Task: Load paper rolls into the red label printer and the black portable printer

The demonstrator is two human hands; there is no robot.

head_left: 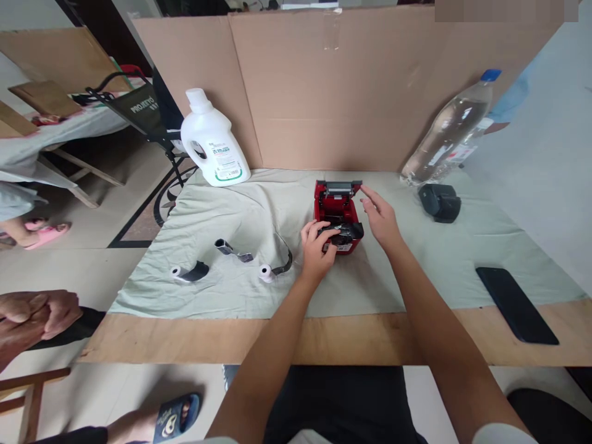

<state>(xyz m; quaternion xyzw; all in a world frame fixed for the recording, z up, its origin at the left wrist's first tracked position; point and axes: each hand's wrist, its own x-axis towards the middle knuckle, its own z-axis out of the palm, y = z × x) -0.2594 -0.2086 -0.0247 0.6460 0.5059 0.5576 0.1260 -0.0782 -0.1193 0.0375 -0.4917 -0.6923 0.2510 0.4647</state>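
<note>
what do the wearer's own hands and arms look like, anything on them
Both the left hand and the right hand are ungloved, with no ring, watch or bracelet visible. The forearms are bare, and a pale, whitish sleeve edge shows at the bottom of the picture on the right arm; no cables or markings show.

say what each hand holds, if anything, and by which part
Left hand: on the black front part of the red device. Right hand: fingertip at its raised lid. Grip unclear.
</note>
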